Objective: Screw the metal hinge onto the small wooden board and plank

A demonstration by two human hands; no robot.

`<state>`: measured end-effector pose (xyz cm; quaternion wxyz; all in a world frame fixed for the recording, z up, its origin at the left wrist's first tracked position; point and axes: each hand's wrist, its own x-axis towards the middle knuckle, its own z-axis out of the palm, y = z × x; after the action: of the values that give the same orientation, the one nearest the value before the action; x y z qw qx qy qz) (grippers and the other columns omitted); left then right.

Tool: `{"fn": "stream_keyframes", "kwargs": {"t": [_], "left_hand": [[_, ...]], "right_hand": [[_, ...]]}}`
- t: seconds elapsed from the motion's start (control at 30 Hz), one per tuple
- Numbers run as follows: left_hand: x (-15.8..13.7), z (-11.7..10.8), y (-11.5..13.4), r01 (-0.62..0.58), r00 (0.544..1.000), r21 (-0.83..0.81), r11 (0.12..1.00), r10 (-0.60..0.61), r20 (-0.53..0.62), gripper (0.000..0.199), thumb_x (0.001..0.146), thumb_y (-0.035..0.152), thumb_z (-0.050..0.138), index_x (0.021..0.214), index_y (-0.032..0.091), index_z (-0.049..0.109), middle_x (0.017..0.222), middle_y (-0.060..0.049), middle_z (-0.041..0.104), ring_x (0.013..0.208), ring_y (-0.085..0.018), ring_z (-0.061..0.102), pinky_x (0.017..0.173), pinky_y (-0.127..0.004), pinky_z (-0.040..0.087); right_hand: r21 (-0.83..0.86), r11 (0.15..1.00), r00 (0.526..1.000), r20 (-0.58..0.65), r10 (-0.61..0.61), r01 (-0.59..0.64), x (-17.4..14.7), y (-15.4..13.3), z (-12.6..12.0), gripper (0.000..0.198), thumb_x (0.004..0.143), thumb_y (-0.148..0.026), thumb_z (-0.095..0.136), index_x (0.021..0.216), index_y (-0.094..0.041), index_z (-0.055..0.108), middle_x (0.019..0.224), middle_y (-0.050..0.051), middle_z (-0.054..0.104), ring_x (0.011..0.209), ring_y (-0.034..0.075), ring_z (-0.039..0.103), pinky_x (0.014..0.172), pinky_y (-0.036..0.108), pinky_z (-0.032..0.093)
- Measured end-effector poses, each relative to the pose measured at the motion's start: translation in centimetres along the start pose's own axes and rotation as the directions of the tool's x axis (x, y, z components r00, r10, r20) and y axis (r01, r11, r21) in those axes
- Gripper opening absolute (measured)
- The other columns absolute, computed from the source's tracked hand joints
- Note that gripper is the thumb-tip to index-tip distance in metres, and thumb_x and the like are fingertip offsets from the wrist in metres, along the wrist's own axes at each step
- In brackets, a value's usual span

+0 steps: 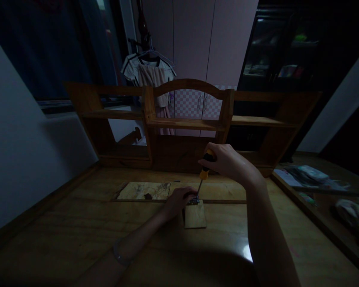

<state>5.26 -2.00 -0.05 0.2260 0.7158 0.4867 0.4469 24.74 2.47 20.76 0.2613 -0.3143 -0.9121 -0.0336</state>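
While my right hand [224, 161] wraps tight around the screwdriver [204, 172], holding it nearly upright, its tip meets the metal hinge [194, 201] on the small wooden panel [195, 216]; my left hand [179, 199] steadies the hinge, fingers curled beside the tip.

**Bare arms, one bangle**

Both forearms are bare, with no sleeve showing on either up to the lower edge of the view. The left hand [179, 199] is bare, with no ring or glove that can be made out in the dim light. A thin, pale, glossy bangle [119, 253] circles the left forearm, well below the hand and near the bottom of the view. The right hand [224, 161] is also bare; its wrist carries no watch or band. The right forearm catches a faint sheen along its top. Finger details are too dark to tell.
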Motion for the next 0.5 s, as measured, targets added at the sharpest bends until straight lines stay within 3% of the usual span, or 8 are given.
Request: {"fn": "stream_keyframes", "kwargs": {"t": [0.37,0.5], "left_hand": [[0.09,-0.15,0.35,-0.011,0.999,0.0,1.0,0.011,0.037,0.017,0.091,0.017,0.06,0.105,0.021,0.07,0.101,0.002,0.069,0.096,-0.015,0.063,0.088,-0.022,0.044],[0.07,-0.17,0.43,-0.007,1.0,0.015,1.0,0.006,0.02,0.018,0.089,0.016,0.063,0.104,0.022,0.07,0.101,0.004,0.069,0.097,-0.014,0.063,0.09,-0.021,0.043]], "right_hand": [[0.033,0.998,0.998,0.045,0.048,-0.049,0.01,0.29,0.21,0.025,0.087,-0.03,0.076,0.092,-0.015,0.056,0.08,-0.001,0.056,0.071,0.013,0.052,0.059,0.023,0.033],[0.124,0.992,0.997,0.073,-0.029,0.019,-0.21,-0.03,0.24,0.021,0.084,-0.015,0.072,0.097,-0.017,0.056,0.088,-0.001,0.057,0.082,0.014,0.054,0.069,0.021,0.038]]}}
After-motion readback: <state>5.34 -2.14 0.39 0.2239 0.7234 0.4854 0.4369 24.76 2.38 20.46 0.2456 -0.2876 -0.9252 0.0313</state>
